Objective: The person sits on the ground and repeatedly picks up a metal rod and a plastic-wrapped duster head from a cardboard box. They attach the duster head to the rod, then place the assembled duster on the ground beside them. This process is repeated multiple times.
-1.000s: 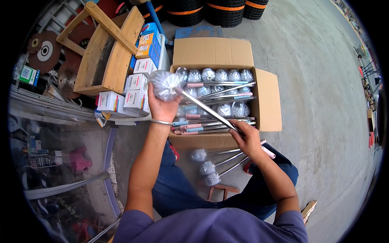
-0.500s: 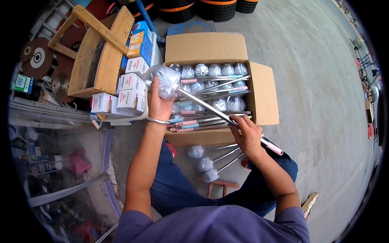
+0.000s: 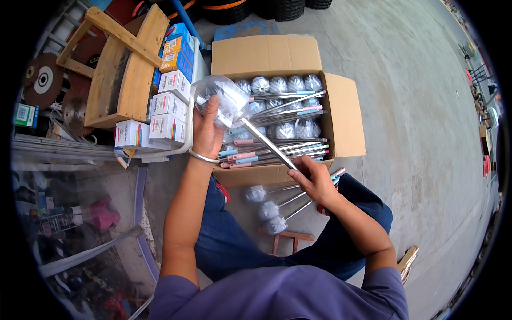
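**Head view: one brush in hand, three out, a boxful to go**

Left hand (image 3: 207,132) is clamped on the plastic-wrapped head of a brush (image 3: 250,128); right hand (image 3: 314,178) grips its metal handle over the lap. Three unwrapped brushes (image 3: 269,208) lie across the knees. The cardboard box (image 3: 341,114) looks mostly full, so I'd judge plenty remains. Bare concrete floor (image 3: 416,106), small cartons (image 3: 168,114) stacked left, tyres behind.

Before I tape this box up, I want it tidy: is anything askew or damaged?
Mostly tidy. In the open cardboard box the brushes lie in crossed layers, some slanted. Three more brushes lie loose across the lap. No visible damage.
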Motion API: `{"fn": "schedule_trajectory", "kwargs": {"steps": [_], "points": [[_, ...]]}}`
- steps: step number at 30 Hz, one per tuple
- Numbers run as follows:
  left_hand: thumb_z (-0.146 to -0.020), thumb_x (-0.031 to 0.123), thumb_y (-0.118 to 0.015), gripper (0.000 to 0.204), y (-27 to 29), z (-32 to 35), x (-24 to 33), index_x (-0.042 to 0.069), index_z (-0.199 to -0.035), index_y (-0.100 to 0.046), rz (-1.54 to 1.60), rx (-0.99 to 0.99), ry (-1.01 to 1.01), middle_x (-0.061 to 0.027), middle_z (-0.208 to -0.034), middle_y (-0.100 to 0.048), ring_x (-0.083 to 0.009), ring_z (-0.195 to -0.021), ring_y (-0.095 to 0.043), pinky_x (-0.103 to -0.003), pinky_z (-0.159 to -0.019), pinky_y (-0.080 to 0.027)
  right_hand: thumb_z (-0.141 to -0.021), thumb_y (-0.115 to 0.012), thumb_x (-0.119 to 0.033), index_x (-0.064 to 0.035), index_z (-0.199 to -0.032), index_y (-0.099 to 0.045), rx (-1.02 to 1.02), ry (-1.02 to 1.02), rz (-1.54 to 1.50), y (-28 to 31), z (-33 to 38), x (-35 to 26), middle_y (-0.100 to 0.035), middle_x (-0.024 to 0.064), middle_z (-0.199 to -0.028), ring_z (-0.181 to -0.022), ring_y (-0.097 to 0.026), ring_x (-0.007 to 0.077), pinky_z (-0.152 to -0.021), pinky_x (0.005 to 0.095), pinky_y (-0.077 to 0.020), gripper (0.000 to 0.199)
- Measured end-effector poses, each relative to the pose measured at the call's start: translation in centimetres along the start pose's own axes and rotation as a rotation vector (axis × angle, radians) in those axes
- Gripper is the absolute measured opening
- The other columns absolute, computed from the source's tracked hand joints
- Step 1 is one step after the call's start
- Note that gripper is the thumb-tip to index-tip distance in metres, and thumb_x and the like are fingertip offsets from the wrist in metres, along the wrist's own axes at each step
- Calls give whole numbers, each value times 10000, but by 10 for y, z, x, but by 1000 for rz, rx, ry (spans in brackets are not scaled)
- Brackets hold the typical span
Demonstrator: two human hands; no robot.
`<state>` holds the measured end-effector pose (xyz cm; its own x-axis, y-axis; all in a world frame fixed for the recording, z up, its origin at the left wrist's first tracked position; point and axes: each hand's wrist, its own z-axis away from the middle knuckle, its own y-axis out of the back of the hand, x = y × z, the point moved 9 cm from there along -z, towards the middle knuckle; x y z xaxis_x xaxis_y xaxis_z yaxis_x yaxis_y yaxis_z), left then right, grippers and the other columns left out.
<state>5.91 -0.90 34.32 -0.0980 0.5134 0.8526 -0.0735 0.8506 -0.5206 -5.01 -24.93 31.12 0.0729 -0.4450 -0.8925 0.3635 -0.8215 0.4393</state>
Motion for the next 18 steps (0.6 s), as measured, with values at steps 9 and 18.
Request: {"fn": "schedule_trajectory", "kwargs": {"steps": [9, 18], "points": [[-905, 312, -570, 457, -8, 3, -3, 58, -1263, -441, -32, -48, 78, -62, -1174, -552, -204, -1104, -530, -384, -942, -439, -974, -437, -303, -18, -990, -543, -114, -39, -375, -15, 1, -3, -534, 55, -622, -441, -449, 63, -413, 178, -357, 304], [-919, 324, -538, 501, -17, 6, -10, 31, -1303, -408, 64, -160, 140, -89, -1257, -513, -231, -1188, -480, -407, -992, -400, -967, -434, -357, -19, -1047, -533, -547, -373, -1105, -48, 20, -7, -498, 37, -587, -414, -426, 72, -405, 185, -352, 362]]}}
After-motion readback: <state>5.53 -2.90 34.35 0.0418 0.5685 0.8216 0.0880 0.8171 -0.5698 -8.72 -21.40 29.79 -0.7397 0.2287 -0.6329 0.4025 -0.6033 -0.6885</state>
